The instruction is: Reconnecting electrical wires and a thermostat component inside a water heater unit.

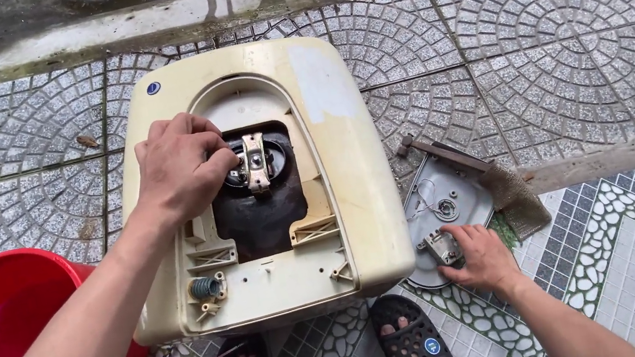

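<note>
Left hand (183, 174): my fingers (223, 161) pinch the metal bracket (256, 163) inside the cream housing (355, 198).
Right hand (478, 255): rests on the grey cover plate (455, 186).

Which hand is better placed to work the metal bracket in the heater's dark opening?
Left. The left hand already has its fingers at the metal bracket in the cream heater. The right hand is off to the side, resting on the grey cover plate on the tiles.
</note>
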